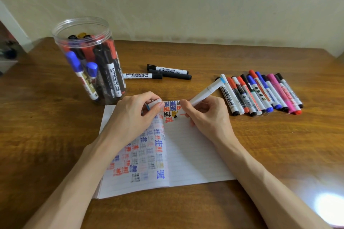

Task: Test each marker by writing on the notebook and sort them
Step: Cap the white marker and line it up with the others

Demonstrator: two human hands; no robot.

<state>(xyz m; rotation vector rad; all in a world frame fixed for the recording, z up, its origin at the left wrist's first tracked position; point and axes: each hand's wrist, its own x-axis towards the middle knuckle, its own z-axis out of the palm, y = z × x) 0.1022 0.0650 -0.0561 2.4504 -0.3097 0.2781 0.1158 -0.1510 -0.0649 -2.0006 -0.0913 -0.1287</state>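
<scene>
I read the current step as the write test. My right hand grips a white marker with a light-blue band. Its dark tip touches the right-hand page of the open notebook, near the top edge and just beside earlier black and red test characters. My left hand pinches the matching cap and rests on the left page, which holds the notebook flat. The hands are close together but do not touch. Untested stock appears to be the clear jar at the rear left of the table. Two sorted groups appear to lie beyond the notebook: three black markers at centre rear and a row of markers of mixed colours to the right. The next move calls for a stroke long enough to judge the ink. The cap then goes back on squarely, and the marker goes to whichever group matches the result. I cannot tell which group means working.
</scene>
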